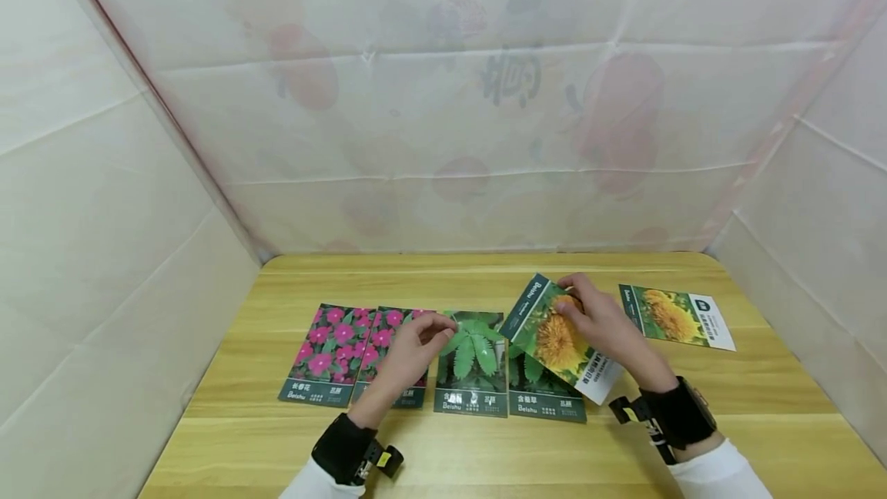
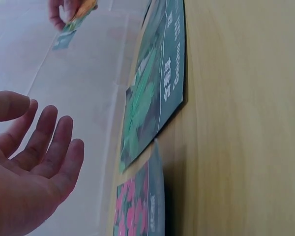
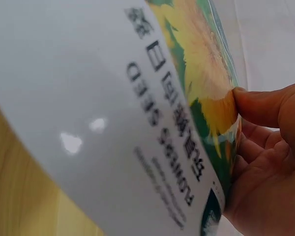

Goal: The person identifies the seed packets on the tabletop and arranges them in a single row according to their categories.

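My right hand [image 1: 610,318] pinches a flower seed packet [image 1: 557,337] with an orange-yellow bloom, thumb on its front. The packet is tilted above the table and covers part of a green-leaf packet [image 1: 547,399]. In the right wrist view its white printed end and yellow flower [image 3: 206,64] fill much of the picture. My left hand [image 1: 409,349] hovers over a pink-flower packet [image 1: 379,341] and the edge of another green-leaf packet [image 1: 474,376]. Its fingers are loosely bent with nothing between them, as the left wrist view of this hand [image 2: 34,162] shows.
Another pink-flower packet [image 1: 333,341] lies at the row's left end. A second yellow-flower packet [image 1: 672,318] lies sideways at the right. The wooden table [image 1: 457,453] is enclosed by pale cloth walls [image 1: 443,214] at the back and both sides.
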The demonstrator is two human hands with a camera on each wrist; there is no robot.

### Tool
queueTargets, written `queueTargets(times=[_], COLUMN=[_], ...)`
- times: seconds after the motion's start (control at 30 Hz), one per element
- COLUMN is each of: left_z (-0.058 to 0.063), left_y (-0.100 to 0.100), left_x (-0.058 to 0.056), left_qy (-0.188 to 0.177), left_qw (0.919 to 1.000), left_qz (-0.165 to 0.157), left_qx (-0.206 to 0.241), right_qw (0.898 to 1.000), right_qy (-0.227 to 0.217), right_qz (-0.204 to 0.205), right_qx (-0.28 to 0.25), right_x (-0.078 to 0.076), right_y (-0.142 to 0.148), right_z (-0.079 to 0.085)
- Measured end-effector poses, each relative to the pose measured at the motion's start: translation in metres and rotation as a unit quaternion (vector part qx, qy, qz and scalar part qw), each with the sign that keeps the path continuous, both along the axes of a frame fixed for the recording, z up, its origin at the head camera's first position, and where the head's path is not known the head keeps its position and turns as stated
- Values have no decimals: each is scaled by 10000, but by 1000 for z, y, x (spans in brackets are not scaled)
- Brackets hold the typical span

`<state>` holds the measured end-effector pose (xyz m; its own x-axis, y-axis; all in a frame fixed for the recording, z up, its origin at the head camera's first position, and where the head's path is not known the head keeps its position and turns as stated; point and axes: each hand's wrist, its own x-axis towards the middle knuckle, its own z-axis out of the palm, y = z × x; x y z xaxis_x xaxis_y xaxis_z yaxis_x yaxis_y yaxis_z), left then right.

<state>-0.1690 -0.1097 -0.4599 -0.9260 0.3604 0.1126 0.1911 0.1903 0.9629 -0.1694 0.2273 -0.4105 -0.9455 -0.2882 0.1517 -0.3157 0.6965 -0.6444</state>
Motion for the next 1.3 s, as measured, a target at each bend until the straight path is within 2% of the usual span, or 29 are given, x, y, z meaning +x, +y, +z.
queueTargets(times=[0.03, 0.23, 0.27, 0.4, 0.67, 0.87, 1.13, 1.23, 1.3], left_z=[-7, -1, 7, 1, -3, -6, -6, -7, -8], left_y=[1, 13, 16, 23, 32, 33, 31, 28, 25], left_x=[-2, 1, 3, -1, -2, -3, -2, -2, -2], left_qy=[29, -89, -134, -181, -294, -434, -389, -460, -470], left_qw=[10000, 9994, 9992, 9989, 9981, 9971, 9976, 9971, 9966], left_qz=[-39, -344, -371, -419, -134, -135, -77, 44, 147], left_qx=[38, 31, -3, 125, 521, 616, 562, 610, 658], right_qw=[10000, 9997, 9997, 9996, 9994, 9995, 9979, 9974, 9972], right_qy=[-1, -79, -74, 10, 84, 123, 628, 662, 702], right_qz=[35, 215, 240, 272, 282, 259, 120, 91, -70], right_qx=[-16, -79, -78, -79, -195, -159, -85, -280, -262], right_x=[-1, -4, -3, -3, -5, -5, -3, -7, -21], right_y=[-3, -22, -25, -32, -41, -44, -45, -35, -18], right_z=[-1, -3, -3, -2, -1, -2, -2, -11, -35])
